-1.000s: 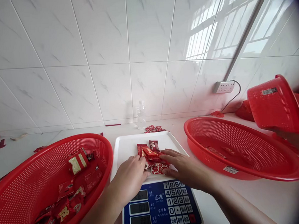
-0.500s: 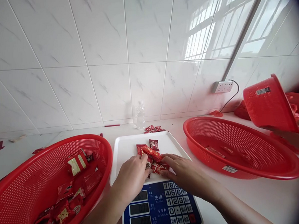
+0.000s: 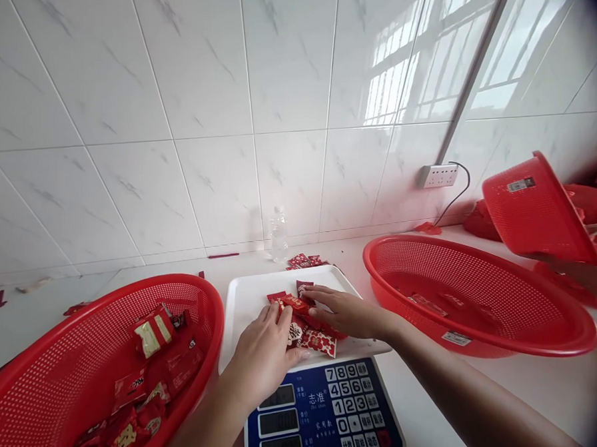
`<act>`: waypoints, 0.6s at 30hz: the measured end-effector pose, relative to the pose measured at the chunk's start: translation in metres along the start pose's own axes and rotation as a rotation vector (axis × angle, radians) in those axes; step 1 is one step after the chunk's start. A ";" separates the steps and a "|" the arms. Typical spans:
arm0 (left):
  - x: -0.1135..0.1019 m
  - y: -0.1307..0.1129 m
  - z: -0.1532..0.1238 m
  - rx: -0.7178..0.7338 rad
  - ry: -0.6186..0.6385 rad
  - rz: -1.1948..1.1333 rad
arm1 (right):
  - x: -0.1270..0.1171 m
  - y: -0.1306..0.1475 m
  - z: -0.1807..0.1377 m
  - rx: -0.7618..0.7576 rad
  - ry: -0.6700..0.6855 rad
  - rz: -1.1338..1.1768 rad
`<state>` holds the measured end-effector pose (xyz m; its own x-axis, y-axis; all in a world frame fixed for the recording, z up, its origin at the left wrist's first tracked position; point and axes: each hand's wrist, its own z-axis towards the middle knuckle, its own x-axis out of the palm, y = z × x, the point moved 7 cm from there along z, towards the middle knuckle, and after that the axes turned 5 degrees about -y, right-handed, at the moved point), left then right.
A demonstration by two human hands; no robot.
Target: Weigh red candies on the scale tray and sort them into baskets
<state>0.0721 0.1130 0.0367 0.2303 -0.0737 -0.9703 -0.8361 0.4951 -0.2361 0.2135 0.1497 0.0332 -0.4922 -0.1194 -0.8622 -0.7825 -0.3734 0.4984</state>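
A small pile of red snack packets [image 3: 298, 330] lies on the white pan [image 3: 245, 293] of a digital scale. My left hand [image 3: 265, 342] rests against the pile's left side, fingers touching the packets and thumb spread apart below. Over the pile's upper right side, my right hand [image 3: 346, 311] lies with its fingers stretched out, partly covering a dark red packet [image 3: 303, 286]. A red-and-white flowered packet [image 3: 319, 344] shows at the near edge of the pile. Below the pan is the scale's blue keypad panel [image 3: 317, 436].
A red mesh basket [image 3: 213, 315] with several packets stands on the left. Another red basket [image 3: 381, 279] with a few packets is on the right. A co-worker's hand [image 3: 589, 278] is beside a tilted red basket [image 3: 533, 211]. Behind the scale stands a clear bottle [image 3: 279, 234].
My right hand has moved up and away from the near side of the pile, with its fingers now straighter over the top. The flowered packet is more exposed.
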 end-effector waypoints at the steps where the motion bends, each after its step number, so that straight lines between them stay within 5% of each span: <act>1: 0.000 0.000 0.001 -0.003 0.009 0.001 | 0.001 0.002 -0.002 -0.011 0.019 0.008; 10: 0.001 0.000 0.001 0.034 0.022 -0.041 | -0.010 -0.006 -0.031 -0.021 0.000 0.018; 18: -0.002 -0.007 -0.003 0.074 0.004 0.022 | -0.001 -0.003 -0.027 -0.012 -0.105 -0.045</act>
<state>0.0760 0.1073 0.0406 0.2104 -0.0660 -0.9754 -0.8017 0.5593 -0.2107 0.2267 0.1261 0.0299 -0.4948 -0.0054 -0.8690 -0.8001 -0.3874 0.4580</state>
